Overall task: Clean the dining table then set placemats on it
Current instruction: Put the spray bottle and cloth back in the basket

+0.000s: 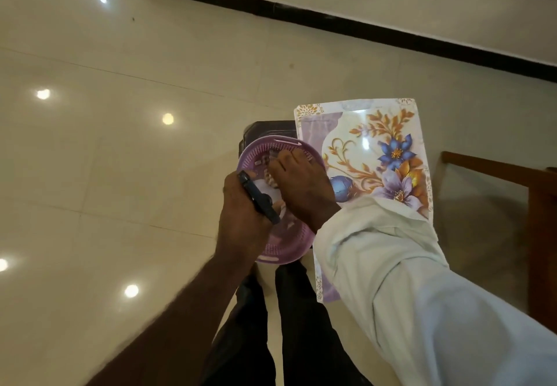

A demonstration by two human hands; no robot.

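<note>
I am standing and looking down at the floor. My left hand [241, 205] grips the near rim of a round purple perforated basket [289, 247] together with a slim dark object [259, 197]. My right hand [301, 183] reaches into the basket, its fingertips down among small pale items there; what they hold is hidden. A floral placemat [376, 150] with blue and purple flowers sticks out from under my right forearm in its white sleeve.
A black container [271, 129] sits on the floor below the basket's far edge. A wooden table corner [497, 168] shows at the right. Glossy beige floor tiles [120, 159] spread left, and a dark skirting [301, 15] lines the wall beyond.
</note>
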